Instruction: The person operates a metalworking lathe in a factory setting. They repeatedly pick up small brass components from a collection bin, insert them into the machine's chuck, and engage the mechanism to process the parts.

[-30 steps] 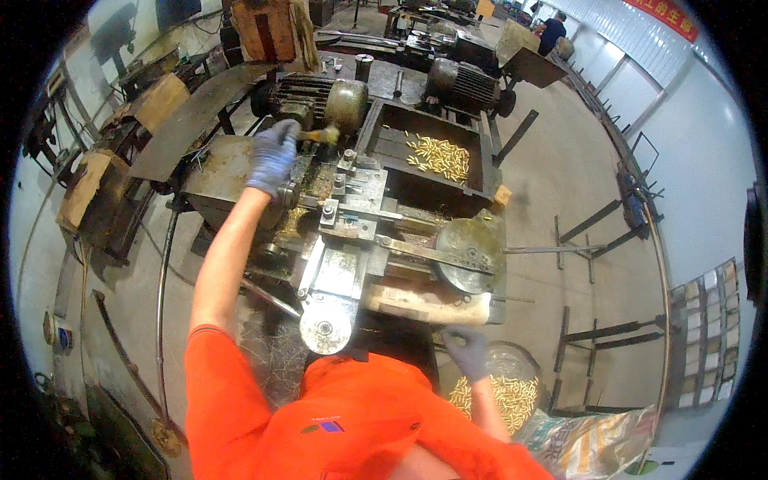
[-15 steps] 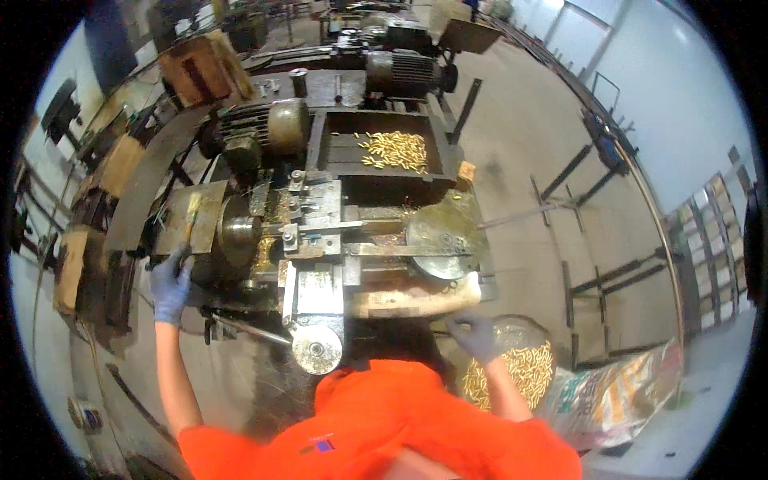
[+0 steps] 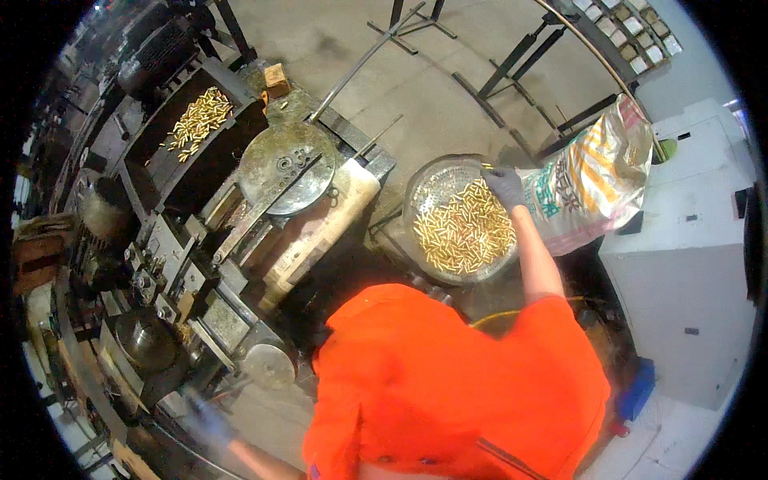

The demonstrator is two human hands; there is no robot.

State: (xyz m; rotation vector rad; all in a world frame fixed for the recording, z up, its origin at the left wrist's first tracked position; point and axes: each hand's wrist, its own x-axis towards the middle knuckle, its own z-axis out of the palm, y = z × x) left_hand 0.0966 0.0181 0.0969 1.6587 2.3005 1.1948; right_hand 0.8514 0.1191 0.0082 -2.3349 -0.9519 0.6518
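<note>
My right hand (image 3: 506, 188), in a grey glove, is at the right rim of a round perforated metal basin (image 3: 428, 186). Its fingers are closed, and a small brass piece (image 3: 486, 166) shows at their tips. Many short brass pieces (image 3: 464, 232) fill the basin. My left hand (image 3: 206, 424), gloved in blue-grey, is smeared by motion near the lower left end of the machine. Whether it holds anything is not visible. Close to it are the machine's round chuck (image 3: 148, 340) and a round metal handwheel (image 3: 269, 366).
A dark metal tray (image 3: 148, 172) on the machine holds more brass pieces. Beside it lies a large metal disc (image 3: 286, 168). A printed woven sack (image 3: 592, 180) leans right of the basin. Farther right stands a grey cabinet (image 3: 680, 264); metal stands (image 3: 512, 72) are beyond.
The view has swung right toward the basin. My right hand has moved from the basin's near left side to its right rim. My left hand has left the brush on the machine's plate and is blurred.
</note>
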